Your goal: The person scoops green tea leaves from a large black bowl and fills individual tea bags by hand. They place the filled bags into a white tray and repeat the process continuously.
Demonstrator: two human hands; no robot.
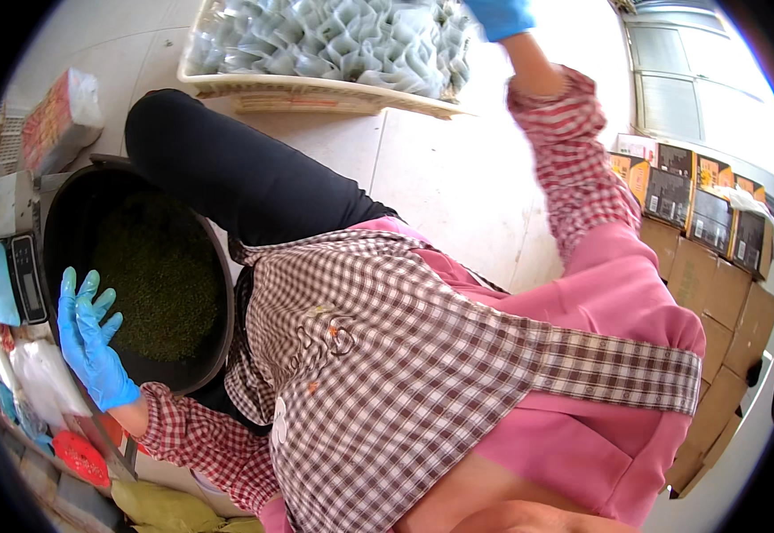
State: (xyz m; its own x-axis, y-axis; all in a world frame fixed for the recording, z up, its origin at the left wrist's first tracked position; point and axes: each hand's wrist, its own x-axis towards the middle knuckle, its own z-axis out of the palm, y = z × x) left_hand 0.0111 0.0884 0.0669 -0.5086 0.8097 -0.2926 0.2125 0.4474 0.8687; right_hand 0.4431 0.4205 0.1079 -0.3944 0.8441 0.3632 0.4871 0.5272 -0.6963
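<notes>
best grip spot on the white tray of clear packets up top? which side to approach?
Probably the near long rim of the white tray: it is the only bare edge in view, facing the person. The right hand is at the tray's right end. Come from the near side, fingers under the lip, since clear packets fill the inside.

A tub filled with loose leaf is set on the floor at the left, beside the person's knee. A scale is placed just left of the tub, and the left hand is held over the tub's near rim. A tray packed with sachets is laid ahead on the floor; the right hand is raised at its right end. Cartons are stacked at the right.
</notes>
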